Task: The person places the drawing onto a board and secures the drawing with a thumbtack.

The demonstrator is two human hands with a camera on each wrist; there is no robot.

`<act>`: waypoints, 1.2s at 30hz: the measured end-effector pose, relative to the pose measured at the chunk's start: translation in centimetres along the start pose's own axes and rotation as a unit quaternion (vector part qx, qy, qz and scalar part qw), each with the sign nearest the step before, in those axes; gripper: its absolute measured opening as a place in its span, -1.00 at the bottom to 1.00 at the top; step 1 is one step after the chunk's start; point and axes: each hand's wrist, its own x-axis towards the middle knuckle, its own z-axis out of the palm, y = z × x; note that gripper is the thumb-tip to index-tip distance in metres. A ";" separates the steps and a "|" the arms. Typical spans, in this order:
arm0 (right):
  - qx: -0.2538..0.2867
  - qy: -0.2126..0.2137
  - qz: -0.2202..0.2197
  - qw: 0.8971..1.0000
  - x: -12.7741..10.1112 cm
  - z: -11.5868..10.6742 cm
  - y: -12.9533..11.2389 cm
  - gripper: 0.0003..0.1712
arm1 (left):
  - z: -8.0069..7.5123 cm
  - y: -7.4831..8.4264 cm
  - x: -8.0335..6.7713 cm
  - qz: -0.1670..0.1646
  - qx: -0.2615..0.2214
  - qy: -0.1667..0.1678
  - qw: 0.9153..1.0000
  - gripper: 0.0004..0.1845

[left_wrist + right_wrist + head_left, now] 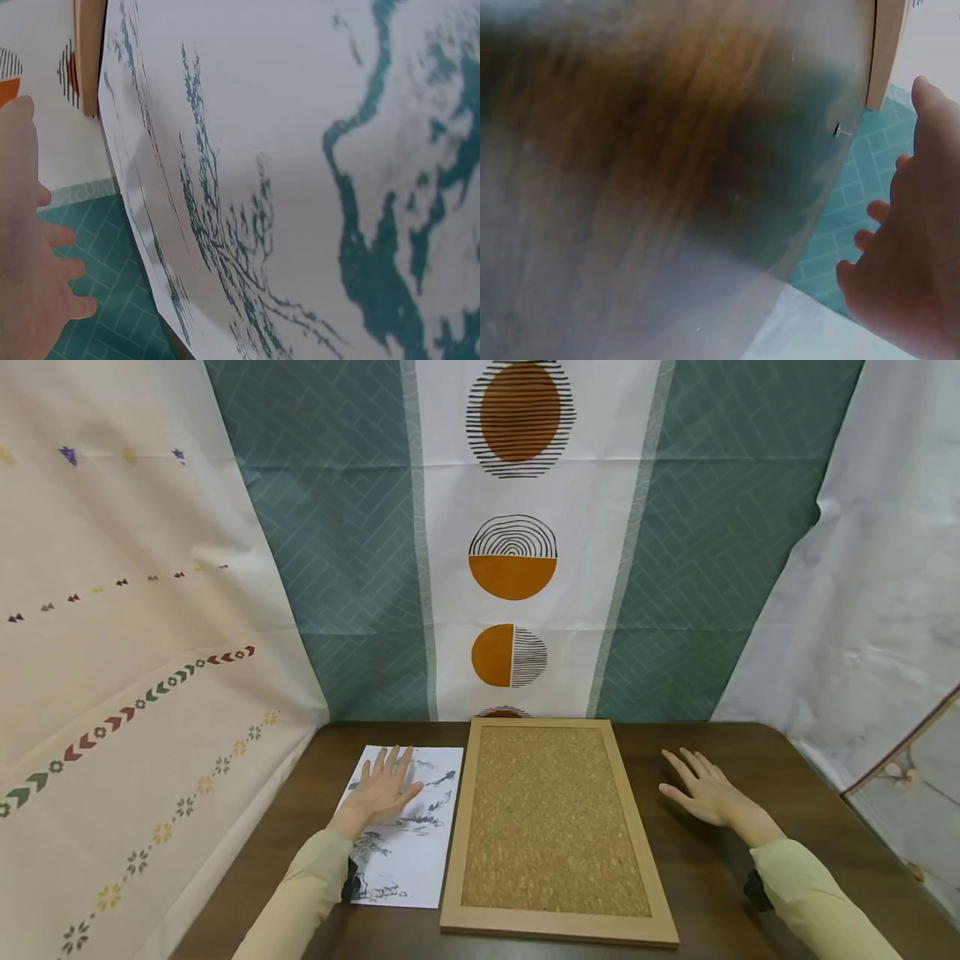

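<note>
While the cork board (553, 822) sits at lower centre of the head view, we see the left hand (381, 792) flat, fingers straight, on the printed sheet (405, 852) just left of it; the right hand (705, 791) rests open on the table (720, 893), lower right.

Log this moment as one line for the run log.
left hand: flat on ink-landscape print | right hand: open, flat on wooden table | cork board: between hands, untouched
</note>
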 end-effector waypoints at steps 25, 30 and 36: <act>0.102 0.046 -0.009 0.994 0.5 -0.3 0.1 -0.25 | -0.1 -1.3 -1.2 -0.013 -0.053 0.027 0.998 -0.31; 0.105 0.057 -0.006 0.993 0.5 -0.4 0.0 -0.31 | 0.2 -1.7 -1.2 -0.017 -0.072 0.049 0.996 -0.39; 0.117 0.073 -0.007 0.990 0.2 -0.4 -0.1 -0.39 | 0.6 -2.0 -1.0 -0.012 -0.102 0.072 0.992 -0.46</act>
